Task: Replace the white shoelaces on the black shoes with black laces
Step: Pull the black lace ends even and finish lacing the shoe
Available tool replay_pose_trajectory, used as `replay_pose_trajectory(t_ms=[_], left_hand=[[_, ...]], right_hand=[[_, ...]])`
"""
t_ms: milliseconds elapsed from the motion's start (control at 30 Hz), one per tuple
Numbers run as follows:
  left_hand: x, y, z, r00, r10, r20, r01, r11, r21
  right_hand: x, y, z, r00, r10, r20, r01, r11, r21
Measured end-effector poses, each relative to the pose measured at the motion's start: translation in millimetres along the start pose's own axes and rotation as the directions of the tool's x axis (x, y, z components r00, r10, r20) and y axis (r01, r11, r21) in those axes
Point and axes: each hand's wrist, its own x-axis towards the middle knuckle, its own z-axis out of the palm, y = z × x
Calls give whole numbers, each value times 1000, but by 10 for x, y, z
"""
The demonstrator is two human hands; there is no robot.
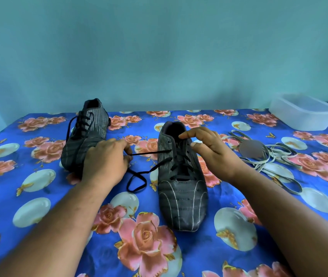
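Sitting toe-first toward the camera on the floral tablecloth (pixel 39 226), the near shoe (pixel 181 180) wears a black lace (pixel 149 153). Left hand (pixel 107 158) pinches one lace end, pulling it taut sideways; slack loops on the cloth. Right hand (pixel 209 148) hovers over the eyelets, fingers loosely curled, holding nothing visible. Beyond, white laces (pixel 275 156) lie heaped, the second shoe (pixel 87 132) already black-laced, a plastic tub (pixel 303 112) farthest.

One head-worn wide-angle view, looking forward and down from the near edge of the worktop (pixel 39 196), both forearms reaching in from the bottom corners, hands close below the lens, far wall (pixel 159 47) filling the upper half, edges bowed by the lens
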Motion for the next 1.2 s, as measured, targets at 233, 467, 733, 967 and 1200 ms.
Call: replay_pose_trajectory(t_ms=[233,467,733,967,1200], left_hand=[[-17,23,34,994,103,33,-93,971,-222],[-116,254,3,923,380,56,-332,863,-381],[-112,281,-70,940,279,198,-34,651,-758],[-86,275,-179,959,192,207,129,353,-927],[-104,356,-157,944,218,249,193,248,-949]], right_hand=[[-7,1,8,1000,-2,3,2,1000,-14],[-23,-23,-1,998,-48,-39,48,999,-16],[-66,-216,79,970,-211,-120,178,954,-241],[-81,-401,243,965,-220,-142,115,844,-524],[-119,-529,324,935,-291,-202,104,770,-630]])
